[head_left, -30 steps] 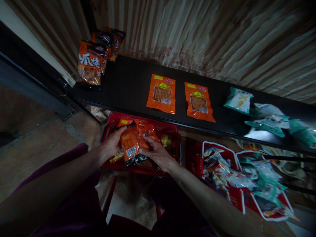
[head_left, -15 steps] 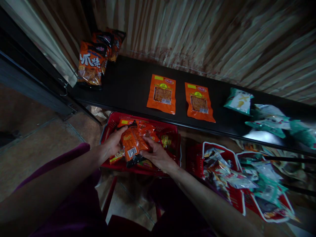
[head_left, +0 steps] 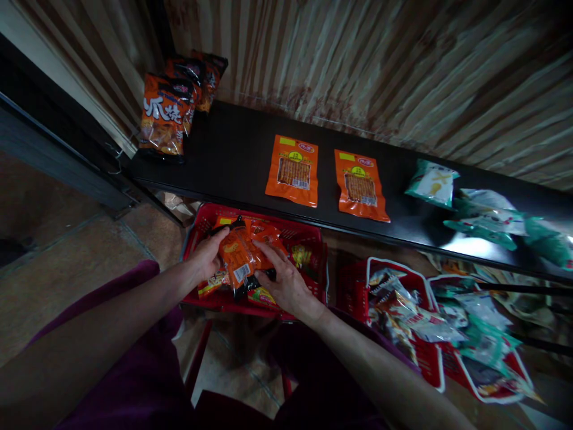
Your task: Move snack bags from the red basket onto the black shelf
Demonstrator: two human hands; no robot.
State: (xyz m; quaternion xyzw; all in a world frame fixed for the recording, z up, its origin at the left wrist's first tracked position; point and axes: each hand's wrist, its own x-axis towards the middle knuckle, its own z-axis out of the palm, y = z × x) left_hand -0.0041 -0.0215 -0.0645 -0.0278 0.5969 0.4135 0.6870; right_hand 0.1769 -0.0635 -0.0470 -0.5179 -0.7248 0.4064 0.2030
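Note:
An orange and black snack bag [head_left: 237,254] lies tilted over the red basket [head_left: 264,309], its barcode side up. My left hand [head_left: 211,251] grips the bag's left edge, thumb on top. My right hand [head_left: 282,278] is at the bag's right side, fingers apart and reaching over it and the orange packets beneath; whether it presses on the bag is hard to tell. Under and around the bag, more orange packets and a green-yellow packet [head_left: 302,255] fill the basket.
On the black shelf [head_left: 224,155] stand orange bags [head_left: 163,116] at left, two flat orange packets [head_left: 293,170] [head_left: 362,185] in the middle and green-white bags [head_left: 433,182] at right. Two filled red baskets [head_left: 441,364] [head_left: 528,373] sit below right.
My right hand's fingers have spread and moved slightly up and off the bag's front. The bag has shifted a little left in my left hand.

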